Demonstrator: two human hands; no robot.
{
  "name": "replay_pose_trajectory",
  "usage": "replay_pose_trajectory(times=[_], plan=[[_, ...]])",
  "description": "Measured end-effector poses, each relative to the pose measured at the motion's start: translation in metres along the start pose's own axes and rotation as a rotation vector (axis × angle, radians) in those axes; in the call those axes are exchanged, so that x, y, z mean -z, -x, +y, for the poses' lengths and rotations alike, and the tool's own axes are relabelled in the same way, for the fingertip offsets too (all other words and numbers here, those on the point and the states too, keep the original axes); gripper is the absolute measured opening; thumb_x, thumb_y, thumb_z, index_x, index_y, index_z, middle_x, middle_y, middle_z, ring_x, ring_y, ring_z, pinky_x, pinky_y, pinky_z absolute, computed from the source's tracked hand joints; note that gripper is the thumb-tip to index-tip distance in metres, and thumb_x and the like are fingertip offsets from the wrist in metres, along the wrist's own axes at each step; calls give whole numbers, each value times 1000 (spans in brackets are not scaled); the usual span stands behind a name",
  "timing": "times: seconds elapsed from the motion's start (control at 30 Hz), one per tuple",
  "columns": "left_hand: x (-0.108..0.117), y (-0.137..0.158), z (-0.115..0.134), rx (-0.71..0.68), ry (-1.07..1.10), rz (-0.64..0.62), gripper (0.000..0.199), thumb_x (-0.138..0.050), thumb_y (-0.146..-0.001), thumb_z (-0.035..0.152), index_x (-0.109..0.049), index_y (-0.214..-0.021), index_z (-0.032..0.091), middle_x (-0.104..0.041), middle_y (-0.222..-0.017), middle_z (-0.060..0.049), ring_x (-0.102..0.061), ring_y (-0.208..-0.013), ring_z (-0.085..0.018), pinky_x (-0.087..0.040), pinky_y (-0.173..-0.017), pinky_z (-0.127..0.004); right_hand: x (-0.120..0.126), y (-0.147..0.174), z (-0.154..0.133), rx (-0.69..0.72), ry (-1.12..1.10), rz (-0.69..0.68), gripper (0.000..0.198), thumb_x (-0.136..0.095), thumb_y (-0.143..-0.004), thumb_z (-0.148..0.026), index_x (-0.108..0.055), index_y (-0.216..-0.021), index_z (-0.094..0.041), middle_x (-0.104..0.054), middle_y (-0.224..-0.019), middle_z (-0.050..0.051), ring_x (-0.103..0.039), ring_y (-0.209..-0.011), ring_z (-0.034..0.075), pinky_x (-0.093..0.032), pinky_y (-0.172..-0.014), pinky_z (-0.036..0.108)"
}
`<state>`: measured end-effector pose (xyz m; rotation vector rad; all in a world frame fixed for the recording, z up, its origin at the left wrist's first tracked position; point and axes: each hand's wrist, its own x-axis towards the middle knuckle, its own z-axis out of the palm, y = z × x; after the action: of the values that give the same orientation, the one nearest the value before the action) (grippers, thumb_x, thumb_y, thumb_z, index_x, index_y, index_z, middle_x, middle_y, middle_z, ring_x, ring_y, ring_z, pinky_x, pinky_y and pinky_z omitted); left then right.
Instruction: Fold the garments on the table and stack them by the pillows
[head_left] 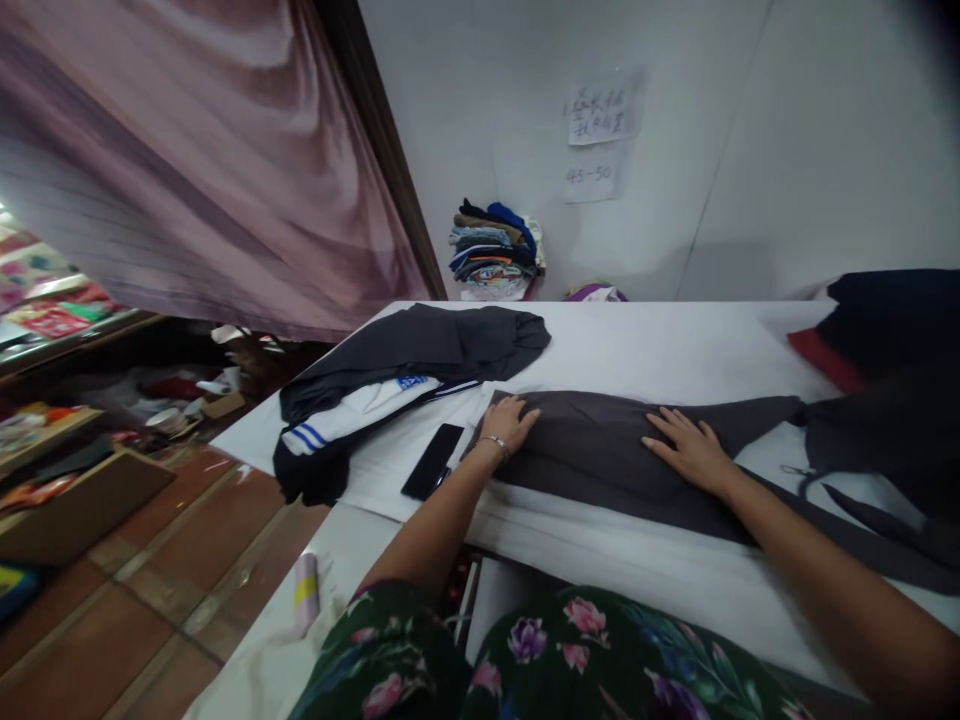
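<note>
A dark grey garment [585, 440], probably trousers, lies flat across the white table. My left hand [511, 424] rests palm down on its left end, fingers spread, a bracelet at the wrist. Further right, my right hand [691, 448] also presses flat on the cloth with its fingers apart. Toward the right the garment parts into two strips, the lower one running past my right forearm. Just left of my left wrist is a black phone [433, 458], with a small slim item at its edge that I cannot make out.
Dark grey clothing [442, 340] and a white-and-black garment [360, 412] lie on the table's left. Dark clothes [900, 330] with a red part are heaped right. A folded clothes stack [495, 250] stands by the wall. A pink curtain [247, 150] hangs left.
</note>
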<state>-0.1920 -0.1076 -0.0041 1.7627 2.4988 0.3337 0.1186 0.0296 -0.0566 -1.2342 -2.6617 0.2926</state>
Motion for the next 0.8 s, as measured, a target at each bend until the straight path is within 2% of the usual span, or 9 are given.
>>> replay_pose_trajectory(times=[0.1,0.17,0.3,0.4,0.47,0.53,0.63,0.7,0.8], plan=[[9,-12,2,48,-43,69,50,-38,-93,48,-55,-127,16,-46,-141,-12,-37,-132,-28,-28,-108,-46,5,8,-16,20,21,76,62,-30,-90,-62,-47,-138,-25,-35,-150,9,-23,-140,29,-17,-110,59],[8,-19,6,35,-107,85,53,-38,-92,49,-49,-133,17,-37,-148,-12,-27,-138,-29,-21,-110,-51,7,12,-27,40,25,37,64,-31,-90,-62,-44,-140,-25,-32,-151,10,-22,-141,29,-17,-110,58],[-2,-32,10,7,-190,-62,56,-37,-91,51,-45,-137,19,-29,-152,-12,-20,-141,-29,-17,-111,-56,8,15,-36,35,10,-39,68,-33,-88,-65,-39,-143,-24,-27,-153,9,-20,-141,29,-17,-111,55],[-1,-45,2,49,-170,-168,55,-35,-90,54,-50,-133,21,-33,-151,-10,-25,-139,-30,-23,-108,-57,11,16,-37,23,-18,-49,69,-33,-88,-65,-37,-144,-25,-25,-154,8,-18,-142,28,-14,-112,54],[5,-58,-9,80,-153,-158,57,-34,-89,55,-51,-130,20,-38,-148,-11,-32,-136,-32,-30,-105,-55,14,16,-38,13,-32,-59,70,-33,-88,-66,-36,-145,-25,-24,-154,8,-17,-142,28,-13,-112,53],[10,-70,-23,147,-131,-153,65,-38,-86,59,-49,-132,14,-43,-143,-17,-40,-130,-33,-37,-101,-49,17,16,-39,7,-40,-60,70,-34,-88,-66,-36,-145,-25,-24,-154,8,-17,-142,28,-12,-112,53],[12,-84,-41,262,-99,-214,89,-45,-76,69,-41,-137,3,-48,-136,-25,-49,-122,-37,-43,-94,-44,19,17,-40,12,-49,-47,70,-35,-88,-66,-36,-145,-25,-25,-154,9,-18,-142,28,-11,-113,52],[11,-88,-46,300,-102,-214,101,-47,-70,75,-37,-139,2,-49,-135,-27,-51,-119,-39,-45,-92,-45,19,16,-40,12,-59,-45,71,-36,-87,-66,-36,-145,-24,-25,-154,9,-18,-142,28,-10,-113,51],[10,-86,-45,298,-115,-200,101,-47,-68,76,-40,-138,4,-50,-133,-27,-53,-117,-39,-46,-89,-46,20,15,-41,9,-91,-45,70,-40,-87,-64,-38,-144,-24,-25,-154,10,-17,-142,29,-10,-112,53]])
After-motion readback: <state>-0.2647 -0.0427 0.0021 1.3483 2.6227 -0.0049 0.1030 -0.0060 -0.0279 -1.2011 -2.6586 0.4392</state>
